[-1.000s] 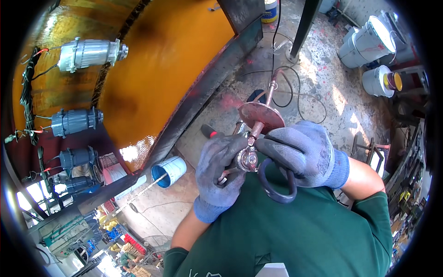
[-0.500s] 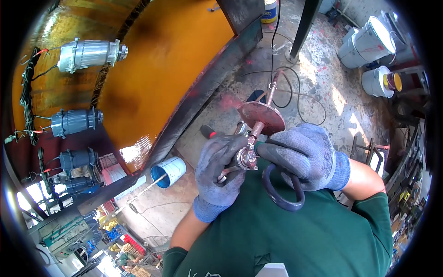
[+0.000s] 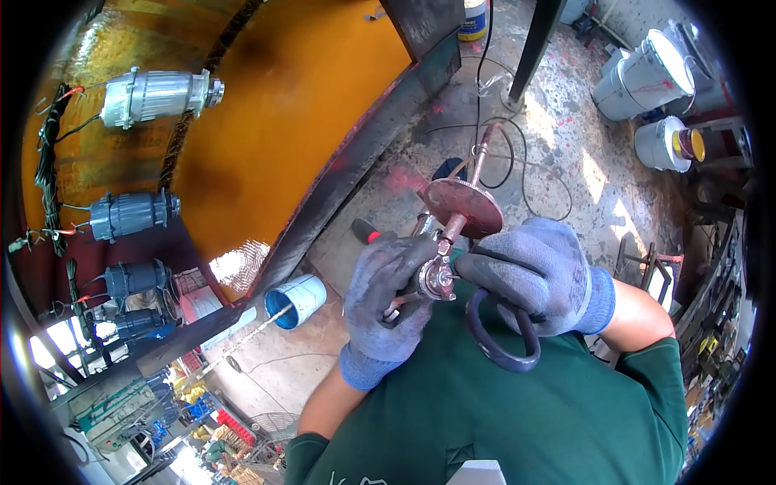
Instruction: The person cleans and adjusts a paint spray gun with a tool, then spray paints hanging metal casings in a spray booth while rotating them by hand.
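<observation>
My left hand (image 3: pixel 384 299), in a grey-blue work glove, is closed around what looks like a metal paint spray gun, its round nozzle end (image 3: pixel 437 279) facing me. A red-stained round lid (image 3: pixel 467 205) is joined to the gun, with a tube (image 3: pixel 482 158) running on beyond it. My gloved right hand (image 3: pixel 533 275) is closed on what look like scissors, whose large dark blue loop handle (image 3: pixel 508 360) hangs below the fingers. A thin tip from the right hand meets or nearly meets the nozzle. The rest of the scissors is hidden by the glove.
Silver and dark blue motor-like housings (image 3: pixel 153 95) hang at the left before an orange panel (image 3: pixel 267 121). A blue-white bucket (image 3: pixel 303 299) with a stick stands left of my hands. White pails (image 3: pixel 647 77) stand at the far right; a black hose (image 3: pixel 525 162) lies on the floor.
Both hands, with the gun and the scissors, have shifted slightly right and down. The loop handle has swung a little to the right. Both grips are the same.
</observation>
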`<state>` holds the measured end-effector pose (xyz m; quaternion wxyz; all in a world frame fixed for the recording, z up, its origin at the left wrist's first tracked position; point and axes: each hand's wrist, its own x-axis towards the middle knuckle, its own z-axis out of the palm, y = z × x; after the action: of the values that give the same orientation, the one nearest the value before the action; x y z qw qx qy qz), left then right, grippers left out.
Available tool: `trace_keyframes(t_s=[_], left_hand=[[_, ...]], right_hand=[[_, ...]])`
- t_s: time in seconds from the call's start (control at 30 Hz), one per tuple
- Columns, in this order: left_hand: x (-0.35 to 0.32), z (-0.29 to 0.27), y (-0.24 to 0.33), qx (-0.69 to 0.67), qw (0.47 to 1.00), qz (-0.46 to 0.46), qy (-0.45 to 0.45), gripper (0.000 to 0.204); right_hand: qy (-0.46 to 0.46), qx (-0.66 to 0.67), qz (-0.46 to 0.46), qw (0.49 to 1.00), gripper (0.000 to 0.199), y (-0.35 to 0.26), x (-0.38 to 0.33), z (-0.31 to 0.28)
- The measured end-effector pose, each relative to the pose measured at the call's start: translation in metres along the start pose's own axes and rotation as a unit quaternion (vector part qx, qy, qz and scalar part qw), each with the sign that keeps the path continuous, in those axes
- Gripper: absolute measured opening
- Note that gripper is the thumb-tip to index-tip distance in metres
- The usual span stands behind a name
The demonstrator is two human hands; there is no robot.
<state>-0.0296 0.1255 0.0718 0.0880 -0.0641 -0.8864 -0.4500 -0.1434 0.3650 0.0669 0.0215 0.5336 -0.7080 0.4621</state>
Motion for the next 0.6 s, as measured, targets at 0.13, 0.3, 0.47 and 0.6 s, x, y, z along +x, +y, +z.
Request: trace_keyframes(t_s=[0.13, 0.3, 0.47, 0.6], left_hand=[[-0.0011, 0.001, -0.0009, -0.004, 1.0, 0.001, 0.008, 0.057], [-0.002, 0.0002, -0.0002, 0.001, 1.0, -0.002, -0.008, 0.058], [-0.0045, 0.0001, -0.0022, 0.033, 0.999, -0.008, -0.004, 0.047], [-0.0081, -0.0009, -0.0023, 0.012, 1.0, 0.0, -0.013, 0.06]], right_hand=[[0.002, 0.006, 0.002, 1.0, 0.058, 0.0005, -0.0006, 0.0009], [-0.001, 0.009, 0.002, 1.0, 0.056, 0.0003, 0.0004, 0.0006], [0.008, 0.005, 0.005, 1.0, 0.055, -0.0009, 0.0004, 0.0027], [-0.007, 0.017, -0.012, 1.0, 0.055, 0.0011, -0.0013, 0.0008]])
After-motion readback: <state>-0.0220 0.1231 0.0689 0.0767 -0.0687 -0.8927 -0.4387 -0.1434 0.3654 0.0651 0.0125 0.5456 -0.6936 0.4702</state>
